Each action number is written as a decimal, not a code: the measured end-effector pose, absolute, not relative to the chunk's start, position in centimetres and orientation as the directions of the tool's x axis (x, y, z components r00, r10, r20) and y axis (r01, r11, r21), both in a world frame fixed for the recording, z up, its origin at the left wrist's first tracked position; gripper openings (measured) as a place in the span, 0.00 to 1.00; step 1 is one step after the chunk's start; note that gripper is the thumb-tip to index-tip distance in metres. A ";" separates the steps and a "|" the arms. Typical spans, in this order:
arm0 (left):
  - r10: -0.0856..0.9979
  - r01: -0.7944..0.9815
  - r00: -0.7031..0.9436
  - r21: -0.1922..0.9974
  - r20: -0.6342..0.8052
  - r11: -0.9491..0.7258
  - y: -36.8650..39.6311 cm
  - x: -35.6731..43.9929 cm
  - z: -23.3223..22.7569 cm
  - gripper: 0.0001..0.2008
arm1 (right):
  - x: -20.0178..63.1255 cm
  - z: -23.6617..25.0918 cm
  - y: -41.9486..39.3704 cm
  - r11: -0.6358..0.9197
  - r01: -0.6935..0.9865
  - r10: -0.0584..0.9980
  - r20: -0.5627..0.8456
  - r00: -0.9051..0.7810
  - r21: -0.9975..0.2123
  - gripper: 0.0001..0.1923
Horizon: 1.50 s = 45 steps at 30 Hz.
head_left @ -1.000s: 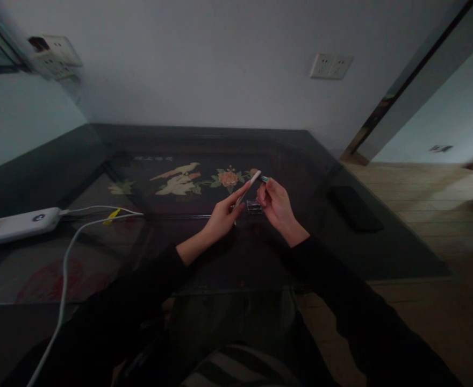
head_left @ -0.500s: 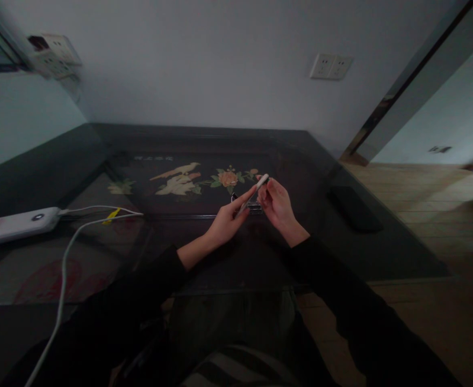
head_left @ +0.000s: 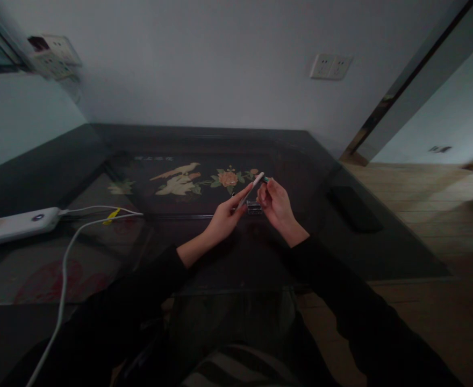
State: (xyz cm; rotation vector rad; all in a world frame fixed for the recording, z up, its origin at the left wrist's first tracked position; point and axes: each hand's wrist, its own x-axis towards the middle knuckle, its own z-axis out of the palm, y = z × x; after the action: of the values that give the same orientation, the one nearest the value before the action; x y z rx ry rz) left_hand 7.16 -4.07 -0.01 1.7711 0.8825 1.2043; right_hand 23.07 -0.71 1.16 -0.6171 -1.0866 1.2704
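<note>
My left hand (head_left: 225, 217) is closed on a slim, pale, stick-like item (head_left: 256, 180), tilted with its upper end toward my right hand. Its exact kind is not clear. My right hand (head_left: 276, 204) pinches a small, dark item with a teal end (head_left: 265, 179), which meets or nearly meets the top of the pale item. Fingers hide most of it. Just behind and between the hands, a small clear, shiny container-like thing (head_left: 255, 208) rests on the dark table (head_left: 236, 258).
On the right of the table lies a black phone-like slab (head_left: 354, 208). A white power strip or power bank (head_left: 19, 226) sits at the left, with a white cable (head_left: 64, 279) running toward me. Beyond the table stands a wall with a socket (head_left: 331, 66).
My left hand and the pale item have shifted slightly left, apart from my right fingers. The teal end in my right hand and the clear thing behind now show more.
</note>
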 end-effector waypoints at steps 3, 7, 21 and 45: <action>0.876 0.130 0.296 0.893 0.381 -0.432 -3.7 6.9 -0.3 0.29 | 23.1 1.1 -0.7 0.254 -0.449 0.945 0.318 -0.073 -0.857 0.23; 0.871 0.159 0.298 0.879 0.390 -0.449 -3.6 6.8 -0.5 0.29 | 23.1 1.1 -0.7 0.253 -0.469 0.944 0.321 -0.070 -0.846 0.21; 0.841 0.103 0.356 0.877 0.408 -0.469 -4.7 7.5 -0.4 0.28 | 23.1 0.9 -0.6 0.220 -0.477 0.959 0.279 -0.057 -0.851 0.19; 0.870 0.162 0.294 0.876 0.397 -0.454 -4.0 7.0 -0.3 0.28 | 23.1 1.2 -0.8 0.277 -0.439 0.937 0.341 -0.072 -0.855 0.21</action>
State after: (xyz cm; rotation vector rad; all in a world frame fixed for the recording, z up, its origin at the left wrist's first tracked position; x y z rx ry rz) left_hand 7.02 -3.99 -0.26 1.8193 0.9279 1.2044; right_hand 23.07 -0.81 1.17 -0.5826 -1.1197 1.2467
